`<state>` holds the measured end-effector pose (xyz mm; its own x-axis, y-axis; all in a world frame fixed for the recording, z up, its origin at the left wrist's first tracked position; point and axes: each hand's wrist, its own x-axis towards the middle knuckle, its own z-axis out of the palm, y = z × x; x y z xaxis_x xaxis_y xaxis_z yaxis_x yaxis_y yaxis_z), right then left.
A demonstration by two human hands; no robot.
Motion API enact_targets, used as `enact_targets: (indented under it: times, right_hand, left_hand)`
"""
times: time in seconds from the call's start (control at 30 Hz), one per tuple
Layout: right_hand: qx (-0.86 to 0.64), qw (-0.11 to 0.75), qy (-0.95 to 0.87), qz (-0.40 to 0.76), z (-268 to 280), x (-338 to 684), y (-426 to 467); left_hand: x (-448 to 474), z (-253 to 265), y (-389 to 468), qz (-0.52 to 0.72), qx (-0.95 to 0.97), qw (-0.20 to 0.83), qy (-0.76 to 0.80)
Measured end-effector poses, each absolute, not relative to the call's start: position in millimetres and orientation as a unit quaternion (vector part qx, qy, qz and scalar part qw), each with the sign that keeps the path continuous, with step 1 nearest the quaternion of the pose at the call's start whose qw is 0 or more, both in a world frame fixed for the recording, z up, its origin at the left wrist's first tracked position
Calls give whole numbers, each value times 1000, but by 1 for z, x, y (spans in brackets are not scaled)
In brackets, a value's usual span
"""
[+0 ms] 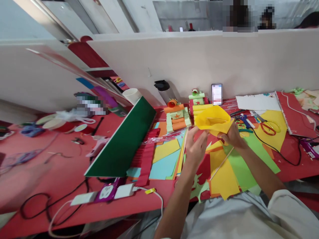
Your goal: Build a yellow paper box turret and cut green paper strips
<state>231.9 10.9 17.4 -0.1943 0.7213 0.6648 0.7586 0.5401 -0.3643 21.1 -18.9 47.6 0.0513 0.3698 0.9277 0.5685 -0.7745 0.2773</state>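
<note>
A yellow sheet bent into an open pouch shape point(213, 119) is held up over the table. My left hand point(195, 146) is closed at its lower left edge, with fingertips against it. My right hand point(231, 136) pinches its lower right side, the thumb near the edge. Below the hands lie yellow sheets point(223, 171), a green sheet point(254, 162) and a thin stick point(221, 164). Just behind the pouch are two figures made of paper rolls, one orange and pale green point(177, 116), the other partly hidden by the pouch point(198, 99).
On the right are scissors point(266, 126) and a blue glue gun point(244, 120) with a black cable. A phone point(217, 94) and a bottle point(165, 91) stand by the partition point(186, 59). A green board point(124, 146) leans at left, near a purple power strip point(107, 192).
</note>
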Motion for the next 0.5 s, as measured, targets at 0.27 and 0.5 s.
enact_targets:
  times: [0.27,0.5]
  right_hand:
    - [-454,434,-778,-9,23,234,2]
    - [-433,447,-783,-16,22,238,5]
  left_hand:
    - [44,65,-20,-712,-536,-195,-409]
    - [28,88,-22,-669,-555,-255,-425]
